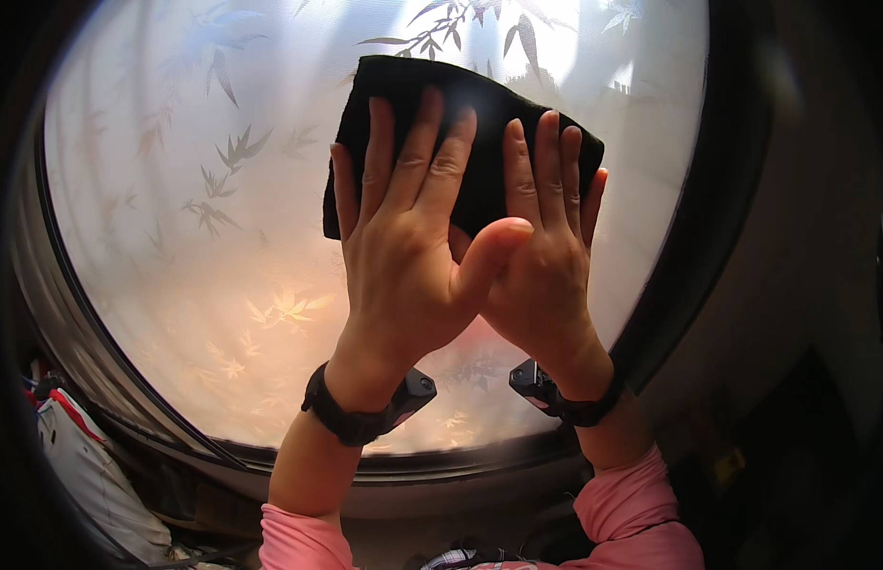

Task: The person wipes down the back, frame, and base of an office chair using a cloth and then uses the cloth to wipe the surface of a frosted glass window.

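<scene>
A black cloth (484, 171) lies flat against a frosted window pane (263, 235) printed with bamboo leaves. My left hand (405, 249) presses on the left part of the cloth, palm down and fingers spread. My right hand (544, 249) holds the right part in the same way, its outermost finger at the cloth's right edge. The left thumb reaches across to the back of the right hand. Both palms are hidden from view. Each wrist wears a black strap with a small dark device.
A dark frame (705, 235) borders the pane on the right, and a dark rail (441, 463) runs below it. A pale fabric item (92, 470) with red trim is at the lower left. Bright light comes through the upper pane. The lower right is too dark to make out.
</scene>
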A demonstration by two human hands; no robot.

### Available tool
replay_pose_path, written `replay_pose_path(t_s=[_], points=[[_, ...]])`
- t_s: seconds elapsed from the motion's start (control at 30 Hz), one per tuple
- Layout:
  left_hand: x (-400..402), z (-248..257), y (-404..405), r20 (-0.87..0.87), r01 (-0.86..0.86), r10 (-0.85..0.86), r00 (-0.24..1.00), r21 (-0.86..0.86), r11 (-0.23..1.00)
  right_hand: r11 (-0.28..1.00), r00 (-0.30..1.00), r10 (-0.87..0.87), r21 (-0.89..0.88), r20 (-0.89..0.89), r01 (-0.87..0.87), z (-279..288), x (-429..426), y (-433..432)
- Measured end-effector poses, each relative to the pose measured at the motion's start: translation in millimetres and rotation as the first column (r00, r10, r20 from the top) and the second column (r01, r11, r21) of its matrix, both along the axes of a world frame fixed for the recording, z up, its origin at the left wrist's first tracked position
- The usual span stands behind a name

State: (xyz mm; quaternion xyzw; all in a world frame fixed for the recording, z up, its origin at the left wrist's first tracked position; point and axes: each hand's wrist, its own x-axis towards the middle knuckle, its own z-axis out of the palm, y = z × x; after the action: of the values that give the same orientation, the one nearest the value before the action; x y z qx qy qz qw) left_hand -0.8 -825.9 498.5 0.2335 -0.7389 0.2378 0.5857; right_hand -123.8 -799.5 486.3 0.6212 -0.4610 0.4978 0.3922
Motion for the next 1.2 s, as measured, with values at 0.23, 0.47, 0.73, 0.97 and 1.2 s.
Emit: replay_pose_path(t_s=[0.23, 0.47, 0.73, 0.97, 1.2], points=[[-7.7, -55.6, 1.4, -0.02, -0.079, 0.082, 0.996, 0.11, 0.991, 0.993, 0.99, -0.118, 0.015, -0.078, 0.12, -36.0, -9.1, 0.1], [-8.7, -180.5, 8.7, -0.004, -0.178, 0.182, 0.983, 0.197, 0.964, 0.998, 0.987, -0.041, 0.033, -0.153, 0.047, -141.7, -16.2, 2.3], [4.3, -16.5, -7.5, -0.156, -0.208, 0.203, 0.967, -0.017, 0.978, 0.992, 0.986, 0.071, -0.096, -0.153, -0.086, 12.7, 8.7, -15.2], [16.8, -58.7, -9.0, -0.143, -0.197, 0.204, 0.968, 0.064, 0.978, 0.997, 0.984, 0.065, -0.031, -0.165, -0.071, -22.5, 18.6, -9.1], [35.8, -202.4, -12.9, -0.198, -0.259, 0.296, 0.934, 0.194, 0.946, 0.989, 0.959, 0.114, 0.122, -0.258, -0.085, -129.7, 41.2, -4.1]])
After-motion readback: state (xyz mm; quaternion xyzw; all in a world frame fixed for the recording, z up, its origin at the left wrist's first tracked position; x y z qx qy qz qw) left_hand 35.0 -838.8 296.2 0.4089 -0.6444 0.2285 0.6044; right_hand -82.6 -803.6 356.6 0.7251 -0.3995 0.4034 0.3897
